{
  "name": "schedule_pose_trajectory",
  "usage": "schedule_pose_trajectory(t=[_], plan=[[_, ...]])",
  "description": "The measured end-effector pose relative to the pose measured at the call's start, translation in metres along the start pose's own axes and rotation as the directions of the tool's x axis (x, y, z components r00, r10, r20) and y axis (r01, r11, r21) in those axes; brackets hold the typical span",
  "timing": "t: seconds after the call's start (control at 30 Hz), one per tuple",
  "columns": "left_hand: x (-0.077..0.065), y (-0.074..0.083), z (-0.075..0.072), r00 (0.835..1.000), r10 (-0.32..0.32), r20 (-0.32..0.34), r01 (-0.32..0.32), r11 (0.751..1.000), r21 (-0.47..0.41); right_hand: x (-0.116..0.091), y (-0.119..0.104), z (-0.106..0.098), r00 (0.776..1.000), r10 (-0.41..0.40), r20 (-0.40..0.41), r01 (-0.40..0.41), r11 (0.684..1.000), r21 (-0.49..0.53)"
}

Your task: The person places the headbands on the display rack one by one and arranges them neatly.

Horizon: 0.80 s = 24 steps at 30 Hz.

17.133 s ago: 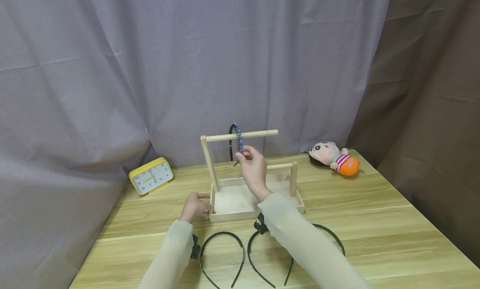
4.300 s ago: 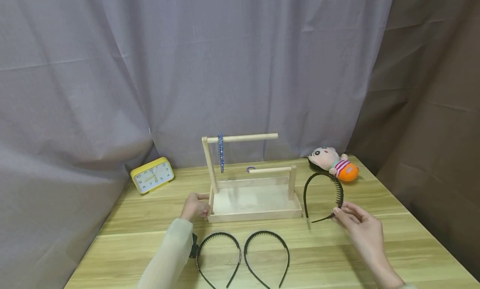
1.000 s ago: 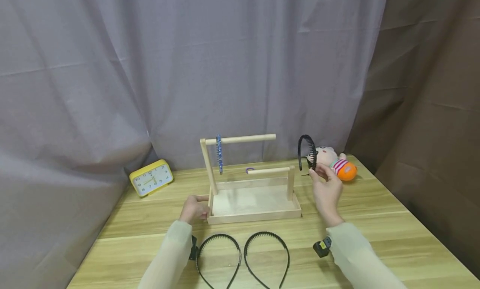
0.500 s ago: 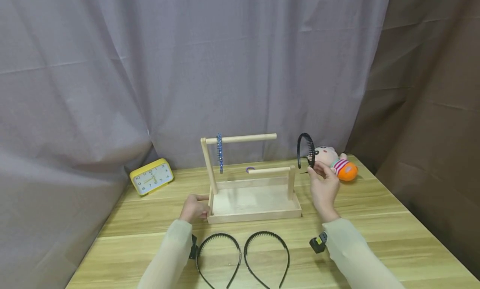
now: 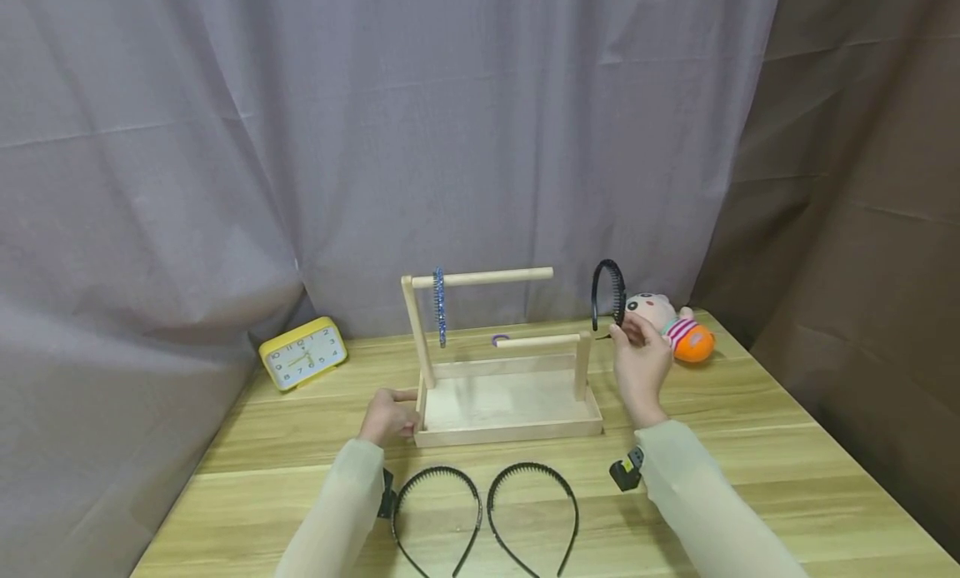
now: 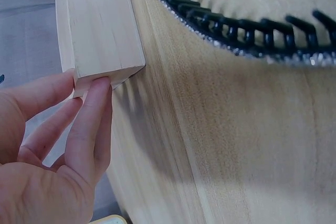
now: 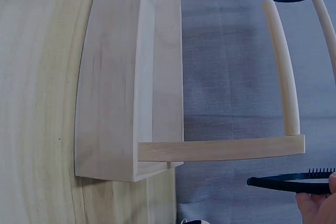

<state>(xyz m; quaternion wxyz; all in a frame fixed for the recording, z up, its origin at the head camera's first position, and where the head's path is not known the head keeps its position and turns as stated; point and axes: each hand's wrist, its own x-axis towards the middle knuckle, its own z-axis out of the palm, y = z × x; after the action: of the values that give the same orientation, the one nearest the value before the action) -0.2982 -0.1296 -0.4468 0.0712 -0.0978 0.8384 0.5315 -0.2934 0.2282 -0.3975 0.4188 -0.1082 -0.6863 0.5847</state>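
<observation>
- Right hand (image 5: pixel 641 361): thumb and fingers pinched around one end of a black headband (image 5: pixel 618 288). It's lifted right of centre in the frame, apart from the free tip of the upper rod (image 5: pixel 517 276).
- Left hand (image 5: pixel 388 416): thumb and fingertips gripping the left end of the wooden stand (image 5: pixel 510 433), so just a small gap between them, filled by the wood.
- Headband count is four: the held one, a blue headband (image 5: pixel 441 311) hanging on the upper rod, plus a left loop (image 5: pixel 437 470) and a right loop (image 5: pixel 533 466), both black, lying bottom centre on the table (image 5: pixel 787 478).
- Two rods total, the other being the shorter lower rod (image 5: pixel 540 342). One purple ring (image 5: pixel 500 340) by its tip; can't tell if it's around the rod or behind.
- One yellow clock (image 5: pixel 307 357) mid left, one plush doll (image 5: pixel 681 330) mid right.
- Left wrist cam shows silver glitter along a headband's edge, upper right; from the head view it's mostly plain black.
- Right wrist cam only gets fingertips, lower right; the head view has the whole hand.
</observation>
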Motion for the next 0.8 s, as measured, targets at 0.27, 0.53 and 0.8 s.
schedule_pose_trajectory(t=[0.27,0.53,0.8], plan=[[0.000,0.000,-0.001,1.000,0.007,0.005,-0.007,1.000,-0.015,0.003,-0.005,0.005,1.000,0.015,0.005,-0.015,1.000,-0.018],[0.001,0.001,0.001,1.000,0.003,-0.006,-0.003,1.000,-0.005,0.006,-0.011,0.012,0.999,0.036,0.005,-0.037,0.999,0.005],[0.001,-0.001,0.002,1.000,0.001,-0.005,-0.001,1.000,-0.025,0.006,-0.019,0.020,0.999,0.035,0.025,-0.036,0.999,0.036]])
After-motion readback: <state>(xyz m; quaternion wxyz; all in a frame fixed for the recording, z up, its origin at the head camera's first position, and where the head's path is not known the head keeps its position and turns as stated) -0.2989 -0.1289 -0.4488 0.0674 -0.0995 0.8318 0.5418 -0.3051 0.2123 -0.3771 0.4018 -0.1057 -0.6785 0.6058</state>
